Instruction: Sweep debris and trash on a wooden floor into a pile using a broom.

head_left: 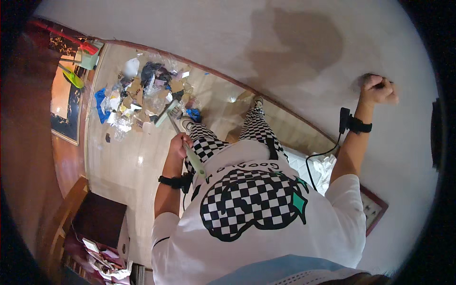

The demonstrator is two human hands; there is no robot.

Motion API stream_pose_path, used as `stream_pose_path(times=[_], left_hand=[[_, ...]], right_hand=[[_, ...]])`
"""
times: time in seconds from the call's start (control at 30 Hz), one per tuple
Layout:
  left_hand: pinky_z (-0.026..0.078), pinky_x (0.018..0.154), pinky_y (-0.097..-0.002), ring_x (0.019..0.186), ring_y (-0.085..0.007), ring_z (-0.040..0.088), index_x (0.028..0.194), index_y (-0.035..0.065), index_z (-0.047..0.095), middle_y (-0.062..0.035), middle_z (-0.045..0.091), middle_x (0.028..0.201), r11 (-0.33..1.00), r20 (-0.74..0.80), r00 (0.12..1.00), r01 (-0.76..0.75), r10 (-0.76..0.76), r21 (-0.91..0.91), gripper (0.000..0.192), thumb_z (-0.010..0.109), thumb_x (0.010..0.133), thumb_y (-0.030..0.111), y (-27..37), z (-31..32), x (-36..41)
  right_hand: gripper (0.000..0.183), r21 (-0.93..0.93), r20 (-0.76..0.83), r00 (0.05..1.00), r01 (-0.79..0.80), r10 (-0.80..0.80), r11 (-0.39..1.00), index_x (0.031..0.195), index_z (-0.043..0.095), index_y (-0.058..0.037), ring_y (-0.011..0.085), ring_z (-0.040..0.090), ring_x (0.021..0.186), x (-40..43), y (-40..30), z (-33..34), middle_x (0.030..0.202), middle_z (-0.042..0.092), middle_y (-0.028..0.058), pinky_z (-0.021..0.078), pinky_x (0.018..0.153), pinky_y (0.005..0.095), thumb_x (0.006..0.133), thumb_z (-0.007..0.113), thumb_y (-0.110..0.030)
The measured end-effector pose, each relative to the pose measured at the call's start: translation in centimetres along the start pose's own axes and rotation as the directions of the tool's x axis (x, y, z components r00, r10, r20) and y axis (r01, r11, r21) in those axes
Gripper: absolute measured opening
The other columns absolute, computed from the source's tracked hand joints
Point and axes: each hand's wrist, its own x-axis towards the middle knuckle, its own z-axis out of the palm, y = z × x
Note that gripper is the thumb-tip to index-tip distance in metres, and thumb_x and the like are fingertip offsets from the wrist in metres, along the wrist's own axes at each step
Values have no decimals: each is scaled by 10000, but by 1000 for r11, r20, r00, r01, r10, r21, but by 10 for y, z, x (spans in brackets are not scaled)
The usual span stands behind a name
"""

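My left hand (181,145) is closed around the pale green grip and thin shaft of a long-handled broom (194,160). Its narrow, pale head rests at the near edge of a heap of litter (142,92) on the floor. Clear plastic, cardboard pieces, paper and blue and black bags make up the heap. Raised at the far right, my right hand (379,89) is curled into a loose, slightly blurred fist close to the white wall (302,71). I see nothing held in it, and whether it touches the wall is unclear.
A dustpan with a red handle (64,34) stands by the left wall, near a yellow-green scoop (73,76). A dark cabinet (101,219) with piled items is at lower left. White plastic (322,169) and a framed picture (372,210) are at right. A cable hangs from my right wrist strap.
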Motion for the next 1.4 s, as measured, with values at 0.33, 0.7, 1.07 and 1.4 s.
stream_pose_path(times=[0.33,0.7,1.07,1.4], left_hand=[[308,404,-213,413,-108,323,546,72,346,-8,356,457,990,144,983,-122,111,72,229,320,773,94,2,-4,-2],[310,405,-227,400,-114,318,566,71,345,-10,343,447,998,22,998,-57,56,33,202,369,764,104,-3,-3,-6],[298,403,-231,409,-112,312,523,94,333,-1,325,451,1000,-7,1000,-24,24,9,215,382,732,101,-3,-2,-18],[284,402,-228,396,-114,294,524,85,340,0,324,447,994,14,997,-79,78,76,217,380,736,111,-3,-14,-17]], right_hand=[[91,107,-36,990,-131,136,986,642,447,-55,209,366,693,8,0,-1,727,395,98,288,555,299,635,510,-120],[87,-27,39,999,-8,9,1000,621,420,-51,182,334,615,26,-11,8,683,363,87,288,514,286,595,482,-107],[82,9,5,1000,4,-4,1000,634,401,-37,183,327,653,21,-14,24,741,347,119,311,496,268,609,466,-81],[103,42,92,991,-105,100,994,665,407,-46,175,345,662,7,-8,25,744,348,114,297,451,248,620,482,-100]])
